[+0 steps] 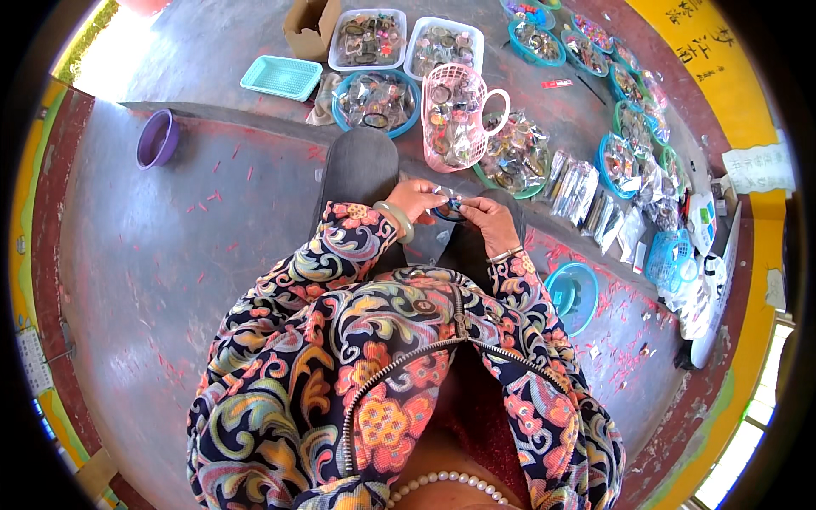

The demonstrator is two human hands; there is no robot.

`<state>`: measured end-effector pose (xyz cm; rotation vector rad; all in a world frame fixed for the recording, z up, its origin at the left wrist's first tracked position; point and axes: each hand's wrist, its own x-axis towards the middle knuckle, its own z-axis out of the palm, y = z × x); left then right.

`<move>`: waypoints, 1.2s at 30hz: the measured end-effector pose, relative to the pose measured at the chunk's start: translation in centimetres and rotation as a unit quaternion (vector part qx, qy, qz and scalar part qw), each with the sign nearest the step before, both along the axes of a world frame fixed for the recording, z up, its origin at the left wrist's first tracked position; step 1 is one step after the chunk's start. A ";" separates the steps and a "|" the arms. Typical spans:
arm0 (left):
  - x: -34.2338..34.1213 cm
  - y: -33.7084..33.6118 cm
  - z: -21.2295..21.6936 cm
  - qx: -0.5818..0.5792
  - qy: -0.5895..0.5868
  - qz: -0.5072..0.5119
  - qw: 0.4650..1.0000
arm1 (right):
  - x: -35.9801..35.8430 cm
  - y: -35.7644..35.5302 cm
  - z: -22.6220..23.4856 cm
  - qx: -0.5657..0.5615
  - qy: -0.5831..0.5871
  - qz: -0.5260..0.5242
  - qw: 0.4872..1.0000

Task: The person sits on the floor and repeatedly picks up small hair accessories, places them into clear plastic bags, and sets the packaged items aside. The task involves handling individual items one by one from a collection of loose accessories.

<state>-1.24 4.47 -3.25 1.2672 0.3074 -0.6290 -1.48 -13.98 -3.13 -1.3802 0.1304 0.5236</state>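
Observation:
Above my lap, my left hand (415, 201) and my right hand (490, 221) meet, with fingertips pinched on a small dark ring-shaped band (448, 214) that has a bluish piece at its top. Its exact kind is too small to make out. A pale bangle circles my left wrist, and a thin bracelet my right. Just beyond my hands stands a pink handled basket (432, 153) filled with small items in clear bags. To its right, a green basket (525, 193) holds more bagged pieces.
Farther off are a blue round basket (341, 112), two white trays (332, 53) (411, 64), a turquoise tray (280, 78) and a cardboard box (308, 32). Several baskets and bagged goods line the right. A purple basin (144, 150) sits left; a teal basin (592, 293) lies near my right arm.

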 end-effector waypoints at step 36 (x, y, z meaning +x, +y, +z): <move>-1.0 -0.6 1.0 0.076 -0.025 -0.054 0.995 | 15.1 4.5 -5.4 -0.543 -0.337 0.353 0.683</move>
